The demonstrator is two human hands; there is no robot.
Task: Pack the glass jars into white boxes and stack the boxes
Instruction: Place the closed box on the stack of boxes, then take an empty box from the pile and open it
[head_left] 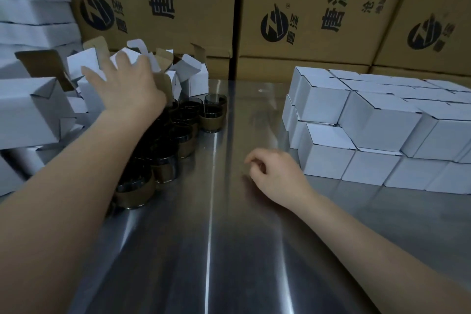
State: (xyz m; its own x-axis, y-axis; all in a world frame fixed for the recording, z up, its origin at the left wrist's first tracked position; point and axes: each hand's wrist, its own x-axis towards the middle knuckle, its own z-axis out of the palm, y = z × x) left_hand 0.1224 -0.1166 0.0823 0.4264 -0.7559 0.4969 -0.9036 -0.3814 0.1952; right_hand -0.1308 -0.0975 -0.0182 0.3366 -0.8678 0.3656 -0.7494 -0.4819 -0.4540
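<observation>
Left arm: stretched forward and to the left, forearm passing over the cluster of dark glass jars with tan bands. Left hand seen back up, wrist roughly straight. Fingers splayed wide and nearly straight, laid on the heap of small open white cardboard boxes at the rear left. Thumb side lies against a brown inner flap. No closed grasp visible; palm side hidden.

Right arm: forearm lies low across the shiny stainless-steel table, angled in from the lower right. Right hand rests on the steel, knuckles up, fingers loosely curled under, nothing in them.

Jars: standing upright on the table in rows, just in front of the open boxes and partly hidden under the left forearm. One jar stands at the cluster's right edge.

Closed white boxes: stacked two layers high at the right of the table, close beside the right hand but not touching it.

Behind the table: large brown corrugated cartons with black print, forming a wall.
</observation>
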